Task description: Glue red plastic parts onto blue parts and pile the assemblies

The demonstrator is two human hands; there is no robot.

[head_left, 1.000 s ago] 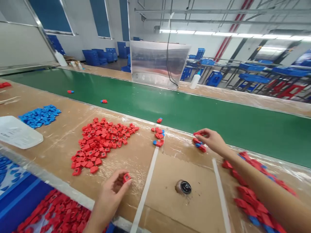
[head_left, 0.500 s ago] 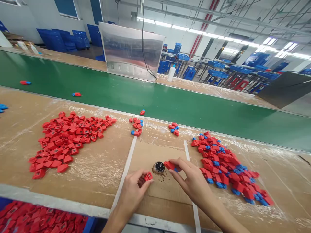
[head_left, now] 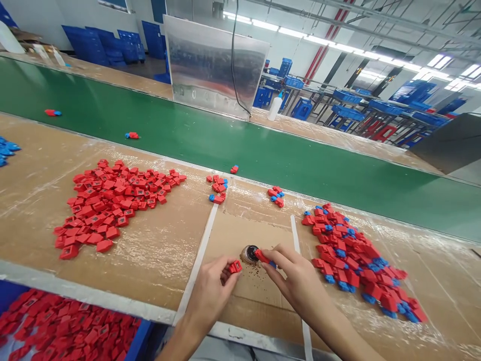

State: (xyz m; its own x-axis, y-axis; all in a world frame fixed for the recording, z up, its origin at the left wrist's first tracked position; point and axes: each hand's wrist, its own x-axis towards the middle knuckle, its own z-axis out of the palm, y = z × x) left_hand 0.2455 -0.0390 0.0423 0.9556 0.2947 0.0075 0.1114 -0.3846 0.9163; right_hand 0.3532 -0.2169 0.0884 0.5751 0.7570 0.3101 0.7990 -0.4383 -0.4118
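Observation:
My left hand (head_left: pixel 213 283) pinches a small red plastic piece (head_left: pixel 235 266) with a dark hollow in its face. Between thumb and forefinger, my right hand (head_left: pixel 291 268) grips a red-and-blue plastic piece (head_left: pixel 262 256), its red end at the right rim of a small round jar (head_left: pixel 246 253). The jar looks black inside or on top, and whether the piece touches it I cannot tell. Dark crumbs lie on the cardboard around the jar. Right of my right hand spreads a pile of red-and-blue pieces (head_left: pixel 351 250).
Red pieces (head_left: pixel 108 203) are heaped at left; more fill a blue bin (head_left: pixel 141 338) below the table edge. Small clusters (head_left: pixel 218 188) (head_left: pixel 276 194) lie behind the jar. A green conveyor belt (head_left: pixel 180 133) carries several red-and-blue pieces. Beyond stand a metal panel (head_left: pixel 214 65) and a white bottle (head_left: pixel 275 108).
The red end of the piece in my right hand has come closer to the jar and now overlaps its rim. My left hand keeps its red piece. The whole view has shifted slightly.

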